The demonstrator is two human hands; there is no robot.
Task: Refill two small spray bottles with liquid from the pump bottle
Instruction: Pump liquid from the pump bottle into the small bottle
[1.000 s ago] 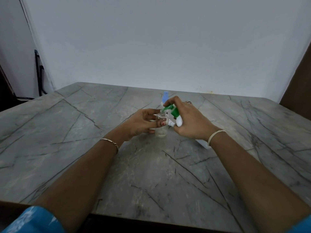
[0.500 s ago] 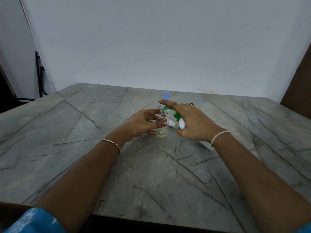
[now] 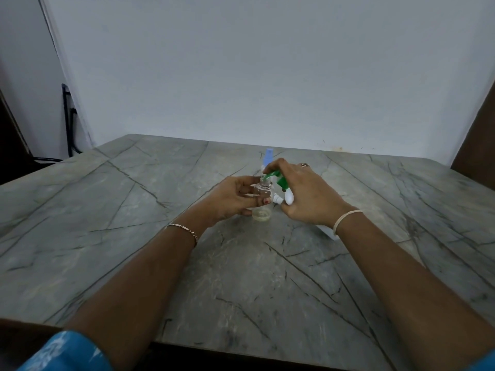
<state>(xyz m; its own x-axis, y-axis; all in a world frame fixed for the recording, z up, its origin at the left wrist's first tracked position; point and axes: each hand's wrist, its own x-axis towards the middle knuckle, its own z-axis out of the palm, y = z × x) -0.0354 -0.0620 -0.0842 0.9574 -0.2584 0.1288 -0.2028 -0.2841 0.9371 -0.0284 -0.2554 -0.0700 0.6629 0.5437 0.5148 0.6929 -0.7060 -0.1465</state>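
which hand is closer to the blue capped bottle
Right. The right hand, gripping the pump bottle, is in front of the blue-capped bottle; the left hand, holding the clear bottle, is further left.

A grey stone-patterned table point(image 3: 134, 236), crossed by dark veins, is seen. Near its middle a small clear bottle point(image 3: 262, 214) is stood upright. At its twelve o'clock a blue-capped bottle point(image 3: 268, 156) is set just behind. At three o'clock a white pump bottle point(image 3: 289, 196) is tilted; contact with the slab cannot be told.
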